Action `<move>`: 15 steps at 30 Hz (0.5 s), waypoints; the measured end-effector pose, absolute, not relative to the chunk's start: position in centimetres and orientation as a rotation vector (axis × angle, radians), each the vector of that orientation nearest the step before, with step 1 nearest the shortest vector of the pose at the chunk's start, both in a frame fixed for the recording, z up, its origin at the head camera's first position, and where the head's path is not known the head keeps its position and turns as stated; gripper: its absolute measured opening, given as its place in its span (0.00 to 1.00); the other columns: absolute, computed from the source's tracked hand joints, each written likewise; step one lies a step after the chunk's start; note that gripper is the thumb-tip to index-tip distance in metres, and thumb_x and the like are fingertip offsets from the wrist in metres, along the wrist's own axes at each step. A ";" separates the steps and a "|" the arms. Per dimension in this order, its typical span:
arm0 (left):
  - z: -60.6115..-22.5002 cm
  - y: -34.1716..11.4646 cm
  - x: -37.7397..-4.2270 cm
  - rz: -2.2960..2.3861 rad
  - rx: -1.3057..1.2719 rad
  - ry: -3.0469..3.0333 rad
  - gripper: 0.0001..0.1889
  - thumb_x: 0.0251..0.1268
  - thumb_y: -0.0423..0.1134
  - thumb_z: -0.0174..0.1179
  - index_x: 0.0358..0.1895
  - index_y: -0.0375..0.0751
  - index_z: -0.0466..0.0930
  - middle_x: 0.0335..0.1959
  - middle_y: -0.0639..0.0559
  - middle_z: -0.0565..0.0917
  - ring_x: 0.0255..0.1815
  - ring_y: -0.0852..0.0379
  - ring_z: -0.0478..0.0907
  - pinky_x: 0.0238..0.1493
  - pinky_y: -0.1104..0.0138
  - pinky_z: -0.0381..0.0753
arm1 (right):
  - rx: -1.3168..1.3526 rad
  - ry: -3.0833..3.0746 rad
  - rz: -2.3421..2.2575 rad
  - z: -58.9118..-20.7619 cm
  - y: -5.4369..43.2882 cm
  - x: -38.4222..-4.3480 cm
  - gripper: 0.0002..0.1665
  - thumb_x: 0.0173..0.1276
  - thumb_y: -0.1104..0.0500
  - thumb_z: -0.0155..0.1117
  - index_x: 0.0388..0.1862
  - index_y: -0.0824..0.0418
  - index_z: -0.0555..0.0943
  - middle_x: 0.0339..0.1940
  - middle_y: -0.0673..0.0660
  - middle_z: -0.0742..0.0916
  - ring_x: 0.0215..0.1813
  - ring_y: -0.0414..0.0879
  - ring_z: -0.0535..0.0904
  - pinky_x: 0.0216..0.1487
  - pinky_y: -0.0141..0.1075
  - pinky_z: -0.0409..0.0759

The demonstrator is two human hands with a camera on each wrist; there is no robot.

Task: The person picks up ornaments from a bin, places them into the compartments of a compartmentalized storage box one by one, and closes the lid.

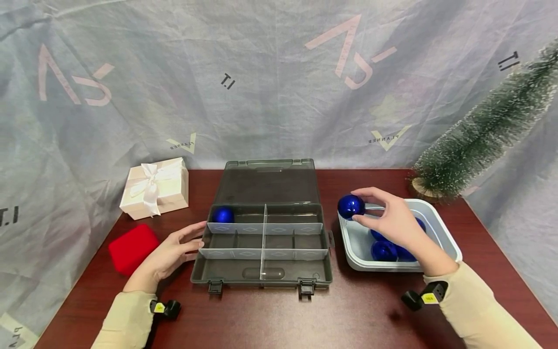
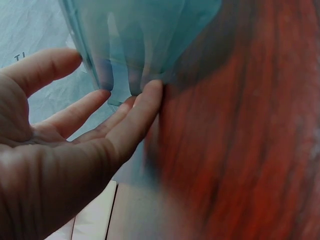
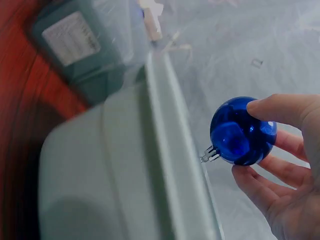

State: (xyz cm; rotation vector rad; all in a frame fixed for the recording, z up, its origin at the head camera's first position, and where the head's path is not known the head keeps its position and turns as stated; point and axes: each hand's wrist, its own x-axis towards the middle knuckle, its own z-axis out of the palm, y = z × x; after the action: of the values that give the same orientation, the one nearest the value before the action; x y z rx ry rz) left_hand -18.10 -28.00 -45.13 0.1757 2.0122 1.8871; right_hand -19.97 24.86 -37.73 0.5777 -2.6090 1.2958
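My right hand pinches a shiny blue Christmas ball over the left rim of a pale plastic bin. In the right wrist view, the ball's silver cap points toward the bin's wall. More blue balls lie in the bin, partly hidden under my hand. A grey see-through organizer box lies with its lid raised at the back. Its back-left compartment holds one matte blue ball. The fingertips of my left hand touch the box's left side, fingers extended and apart.
A white gift box with a ribbon bow stands at the back left. Nearer lies a red box, beside my left forearm. A small frosted artificial tree leans right behind the bin. Grey printed cloth hangs behind the table.
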 end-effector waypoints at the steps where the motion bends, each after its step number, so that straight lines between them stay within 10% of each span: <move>1: -45.1 -28.0 -18.1 1.889 0.175 2.011 0.36 0.75 0.30 0.56 0.80 0.29 0.50 0.78 0.27 0.55 0.62 0.52 0.71 0.56 0.59 0.79 | 0.588 -2.598 1.317 -37.6 24.5 -20.0 0.29 0.61 0.63 0.79 0.61 0.57 0.82 0.56 0.58 0.86 0.54 0.55 0.85 0.46 0.36 0.85; 15: -45.0 -28.0 -18.1 1.893 0.172 2.002 0.36 0.75 0.31 0.57 0.80 0.30 0.51 0.78 0.28 0.55 0.63 0.48 0.70 0.57 0.58 0.79 | 0.631 -2.534 1.477 -36.0 18.5 -20.5 0.29 0.61 0.61 0.79 0.61 0.54 0.82 0.50 0.55 0.89 0.49 0.49 0.85 0.52 0.49 0.83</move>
State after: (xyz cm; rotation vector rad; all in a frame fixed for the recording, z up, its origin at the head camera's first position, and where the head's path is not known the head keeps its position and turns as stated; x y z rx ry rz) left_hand -18.07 -27.97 -45.04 0.1724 2.0025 1.8935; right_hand -20.48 18.51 -35.99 0.6313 -2.5338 1.4770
